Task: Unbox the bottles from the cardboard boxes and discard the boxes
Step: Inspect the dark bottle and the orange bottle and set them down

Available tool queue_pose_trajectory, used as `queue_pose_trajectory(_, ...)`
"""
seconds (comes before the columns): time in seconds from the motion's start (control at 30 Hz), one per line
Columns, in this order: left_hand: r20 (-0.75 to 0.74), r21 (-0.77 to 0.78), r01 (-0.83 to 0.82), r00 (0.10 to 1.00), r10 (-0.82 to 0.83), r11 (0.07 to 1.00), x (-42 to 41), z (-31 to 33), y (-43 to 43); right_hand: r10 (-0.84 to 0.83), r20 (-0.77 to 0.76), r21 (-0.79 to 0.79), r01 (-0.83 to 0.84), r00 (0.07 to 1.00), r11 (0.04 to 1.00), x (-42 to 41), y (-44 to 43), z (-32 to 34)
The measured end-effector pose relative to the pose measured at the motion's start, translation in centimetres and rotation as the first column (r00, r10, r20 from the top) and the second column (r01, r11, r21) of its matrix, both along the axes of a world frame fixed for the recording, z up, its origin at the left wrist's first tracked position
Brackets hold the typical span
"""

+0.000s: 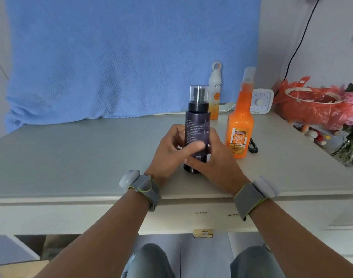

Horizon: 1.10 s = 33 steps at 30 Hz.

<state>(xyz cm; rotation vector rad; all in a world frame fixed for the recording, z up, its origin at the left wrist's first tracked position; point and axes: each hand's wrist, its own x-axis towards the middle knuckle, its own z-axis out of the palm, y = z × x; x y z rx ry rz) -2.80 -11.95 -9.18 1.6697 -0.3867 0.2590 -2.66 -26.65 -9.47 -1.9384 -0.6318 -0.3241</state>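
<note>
1. Upright on a smooth, pale grey-green desk top (71, 157), near its front edge: a dark purple cylindrical plastic bottle (196, 133), glossy, with fine pale print, a black collar and a clear round cap over a black pump (base down on the surface).
2. Wrapped round the lower half of that bottle from the left: the left hand (171, 151), thumb laid across the front, fingers curled behind in a firm hold.
3. Clasped on the same bottle from the right: the right hand (215, 163), fingers curled round its lower side, meeting the left thumb.
4. On both wrists, nearer than the bottle: grey fabric wristbands (145, 187) with pale rounded pods.
5. Just right of the bottle, not touching: an orange flat-sided plastic bottle (239, 133), long-necked, with a translucent cap and printed label.
6. Behind the bottle, slightly right: a slim white-and-orange spray can (215, 91) marked "50".
7. Farther back and right: a white rounded-square timer (260, 101) with a dial.
8. Behind the bottle, hanging: a nubbly blue towel (121, 57).
9. Far right of the bottle: a crinkled red plastic bag (312, 109) around a pale round rim.
10. Below and left of the bottle, under the desk: brown cardboard (21, 265), blurred (shape unclear).
</note>
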Motion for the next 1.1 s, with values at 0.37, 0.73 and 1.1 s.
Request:
queue_pose_trajectory(0.37, -0.081, -0.097, 0.107, 0.990, -0.115, 0.990, 0.3, 0.0, 0.3, 0.316, -0.298, 0.238, -0.250, 0.901, 0.939, -0.5, -0.7, 0.9)
queue_pose_trajectory(0.73, 0.027, -0.120, -0.083, 0.996, 0.087, 0.989, 0.3, 0.3, 0.7, 0.064, -0.214, 0.111, -0.041, 0.975, 0.993, 0.9, -0.6, -0.3)
queue_pose_trajectory(1.1, 0.012, -0.160, 0.103, 0.995, -0.102, 0.982, 0.3, 0.5, 0.7, 0.294, -0.396, 0.337, -0.160, 0.870, 0.928, 0.6, -0.7, 0.5)
